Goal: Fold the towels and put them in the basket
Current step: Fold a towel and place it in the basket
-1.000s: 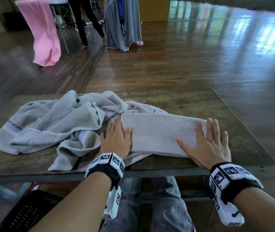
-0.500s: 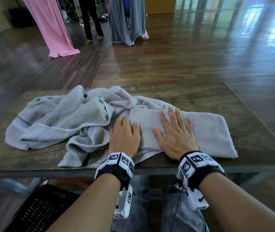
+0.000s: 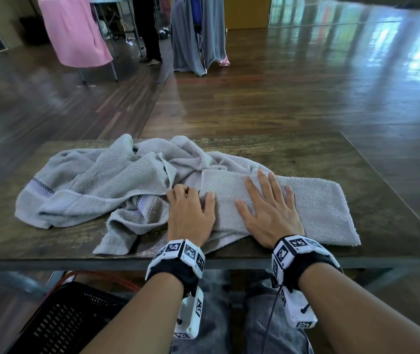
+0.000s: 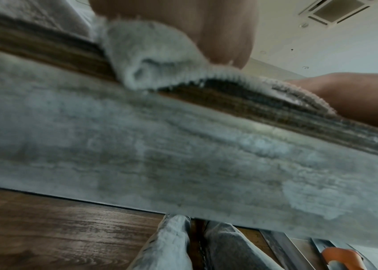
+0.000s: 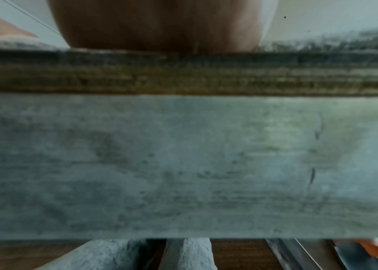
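Note:
A grey towel (image 3: 316, 208) folded into a long strip lies across the wooden table (image 3: 306, 152) near its front edge. My left hand (image 3: 190, 209) presses on the strip's left end, where it meets the crumpled pile of grey towels (image 3: 96, 185). My right hand (image 3: 267, 208) lies flat with fingers spread on the strip's middle, just right of the left hand. The strip's right half is bare. In the left wrist view a towel fold (image 4: 151, 54) bulges under the palm at the table edge. A black perforated basket (image 3: 68, 318) sits under the table at my lower left.
The crumpled towels cover the table's left half, one with a checked band (image 3: 42, 187). My legs in grey jeans (image 3: 216, 315) are under the table. Far behind, a pink cloth (image 3: 76, 31) and a grey cloth (image 3: 198, 34) hang on stands, and a person's legs (image 3: 150, 29) stand between them.
My right hand has slid left along the folded strip from its right end to its middle, close to the left hand. The left hand has stayed on the left end.

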